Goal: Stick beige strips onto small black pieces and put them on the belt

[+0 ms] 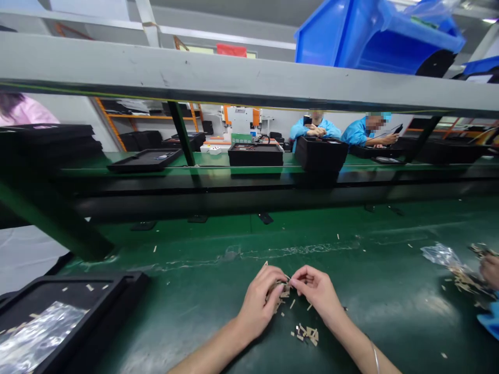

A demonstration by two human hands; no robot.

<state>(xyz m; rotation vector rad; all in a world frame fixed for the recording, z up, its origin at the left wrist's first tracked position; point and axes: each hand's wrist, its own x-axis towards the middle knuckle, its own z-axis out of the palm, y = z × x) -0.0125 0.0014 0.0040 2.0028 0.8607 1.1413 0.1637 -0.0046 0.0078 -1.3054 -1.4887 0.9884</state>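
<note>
My left hand (262,298) is curled at the middle of the green bench, its fingers closed on a small thin strip. My right hand (315,290) meets it fingertip to fingertip, pinching the strip's other end; the strip (287,278) is too small to tell more of. Under and between the hands lies a heap of small beige pieces (284,295), partly hidden by my left fingers. Nearer me, below my right hand, is a second small pile of beige and dark pieces (307,334).
A black tray (117,291) with a clear plastic bag (42,332) stands at left. At right, another person's hand (490,270) is beside more beige pieces (462,280) and a plastic bag (440,254). A shelf beam (234,78) crosses above, bearing a blue bin (351,36). Two people in blue sit opposite.
</note>
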